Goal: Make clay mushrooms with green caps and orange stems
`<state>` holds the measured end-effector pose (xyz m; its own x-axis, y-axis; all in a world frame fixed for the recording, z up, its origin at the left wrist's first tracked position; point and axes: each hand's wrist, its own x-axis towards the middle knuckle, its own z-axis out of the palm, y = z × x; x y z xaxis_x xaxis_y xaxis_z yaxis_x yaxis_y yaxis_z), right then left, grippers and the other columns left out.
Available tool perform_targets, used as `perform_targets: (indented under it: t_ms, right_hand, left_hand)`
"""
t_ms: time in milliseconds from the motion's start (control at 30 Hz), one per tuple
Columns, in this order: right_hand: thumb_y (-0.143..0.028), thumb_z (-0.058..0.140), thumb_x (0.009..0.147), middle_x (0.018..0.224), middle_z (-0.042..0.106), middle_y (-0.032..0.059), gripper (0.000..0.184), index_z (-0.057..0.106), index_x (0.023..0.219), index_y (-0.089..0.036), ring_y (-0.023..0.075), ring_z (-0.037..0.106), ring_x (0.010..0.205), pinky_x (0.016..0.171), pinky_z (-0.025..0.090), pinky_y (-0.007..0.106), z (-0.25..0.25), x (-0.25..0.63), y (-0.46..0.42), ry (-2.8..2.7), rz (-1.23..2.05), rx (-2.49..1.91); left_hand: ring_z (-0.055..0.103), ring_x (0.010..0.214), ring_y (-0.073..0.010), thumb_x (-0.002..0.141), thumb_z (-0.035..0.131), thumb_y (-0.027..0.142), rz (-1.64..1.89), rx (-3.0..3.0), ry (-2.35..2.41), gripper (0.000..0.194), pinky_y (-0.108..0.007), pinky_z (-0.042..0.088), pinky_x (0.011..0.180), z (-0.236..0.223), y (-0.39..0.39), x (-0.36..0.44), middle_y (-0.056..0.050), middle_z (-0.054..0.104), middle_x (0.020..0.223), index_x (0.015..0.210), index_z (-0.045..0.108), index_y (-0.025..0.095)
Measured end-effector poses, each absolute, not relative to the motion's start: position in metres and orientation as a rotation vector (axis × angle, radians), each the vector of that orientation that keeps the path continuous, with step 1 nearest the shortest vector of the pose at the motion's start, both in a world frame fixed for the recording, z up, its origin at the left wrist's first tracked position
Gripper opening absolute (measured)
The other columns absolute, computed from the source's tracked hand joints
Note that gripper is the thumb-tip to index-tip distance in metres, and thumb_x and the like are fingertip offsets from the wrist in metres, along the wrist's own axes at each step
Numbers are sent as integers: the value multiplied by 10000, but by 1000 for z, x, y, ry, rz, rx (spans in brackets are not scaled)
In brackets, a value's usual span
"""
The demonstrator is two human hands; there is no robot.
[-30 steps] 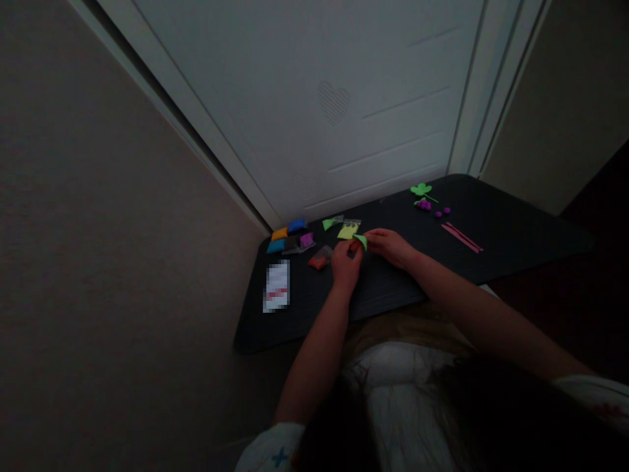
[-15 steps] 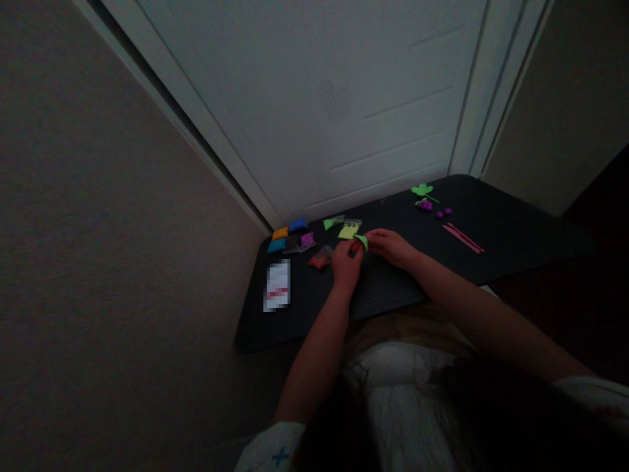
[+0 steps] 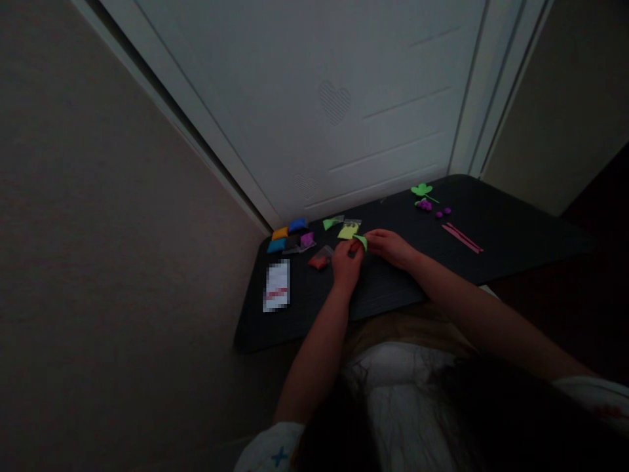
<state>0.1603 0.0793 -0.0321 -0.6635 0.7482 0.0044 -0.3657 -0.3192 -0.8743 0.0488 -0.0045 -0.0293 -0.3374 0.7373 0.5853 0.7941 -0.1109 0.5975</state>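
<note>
Count first: one thin, curved green piece [image 3: 362,242], just right of frame center, between the hands. Left hand [image 3: 346,265]: fingers clamped on it. Right hand [image 3: 390,247]: fingers at its right side; can't tell if they pinch or just touch.

Bags, eight, left of and behind the hands: blue bag [image 3: 297,225], orange bag [image 3: 280,234], teal bag [image 3: 276,246], black bag [image 3: 293,242], purple bag [image 3: 307,240], green bag [image 3: 333,223], yellow bag [image 3: 348,231], red bag [image 3: 318,261]. First five bunched; red just beside left hand, yellow just behind the green piece. One white card [image 3: 276,286], pixelated, left of center. Right of center: one green leaf shape [image 3: 421,190] with stem, one purple cluster [image 3: 424,206], two loose purple balls [image 3: 443,213], two pink sticks [image 3: 462,238] near each other.

Edges: both forearms cross the near edge of the tabletop [image 3: 521,223]. Rounded corners at lower left and far right. Bare surface shows between card and left forearm, and from sticks to right end. Bags sit close to the far edge.

Surface dark, faintly grained. White door [image 3: 393,72] behind, two embossed hearts showing; plain wall [image 3: 122,262] fills frame left. Light is dim.
</note>
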Motion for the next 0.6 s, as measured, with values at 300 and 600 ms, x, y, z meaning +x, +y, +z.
perform_targets:
  t_ms: [300,600]
  right_hand:
    - [-256,677,634,756,643,8,123,627,717,-180,116,580,744,773,435,284,-32,161,80,-1205,2016,-529]
    - [-261,680,630,729,644,-7,132,630,725,-184,106,584,724,750,435,265,-33,160,83,-1193,2013,-519]
  left_hand:
    - [553,823,-161,752,529,249,-1486,-1785,-2062,204,-289,425,751,-31,-3,48,-50,601,867,927,593,169]
    - [564,864,-174,753,530,277,-1547,-1747,-2101,264,-299,434,759,-34,-1,46,-70,621,938,984,585,161]
